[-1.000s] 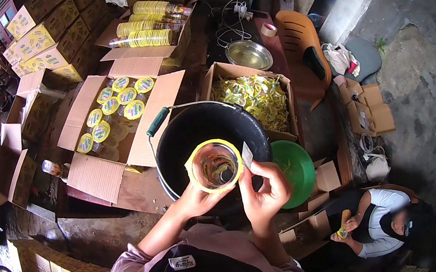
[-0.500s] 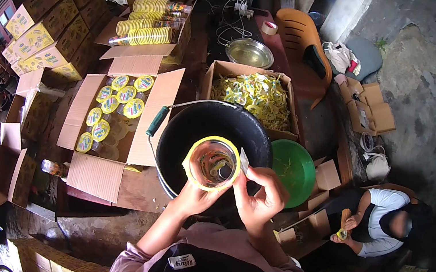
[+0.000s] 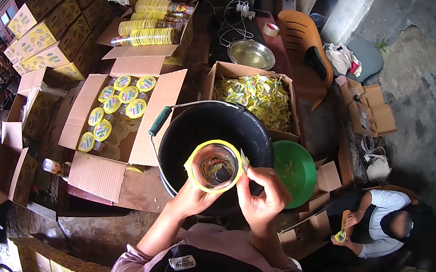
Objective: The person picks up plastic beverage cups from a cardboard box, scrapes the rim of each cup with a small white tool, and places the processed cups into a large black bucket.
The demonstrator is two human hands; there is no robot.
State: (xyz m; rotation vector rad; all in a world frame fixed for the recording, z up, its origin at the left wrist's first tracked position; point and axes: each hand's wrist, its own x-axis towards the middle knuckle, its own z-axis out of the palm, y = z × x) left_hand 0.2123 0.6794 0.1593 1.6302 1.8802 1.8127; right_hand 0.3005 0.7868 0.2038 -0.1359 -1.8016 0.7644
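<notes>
Over the large black bucket (image 3: 191,122), my left hand (image 3: 192,200) is wrapped round a clear plastic cup (image 3: 202,163) with a yellow rim. I look down into the cup, where dark shapes show. My right hand (image 3: 266,196) is at the cup's right side, thumb and fingers pinched on a thin, flat, blade-like piece (image 3: 245,159) that stands against the rim. The bucket's wire handle has a green grip (image 3: 160,120) and leans to the left.
Left lies an open carton (image 3: 97,177) of sealed cups; behind it, another carton (image 3: 175,50) holds stacked cups. A box of yellow scraps (image 3: 253,98), a green basin (image 3: 295,176) and a metal bowl (image 3: 251,54) stand beyond. A seated person (image 3: 389,221) works at right.
The view has shifted slightly. The blade-like piece has turned and shows narrower at the cup's rim. Both hands keep their hold.
</notes>
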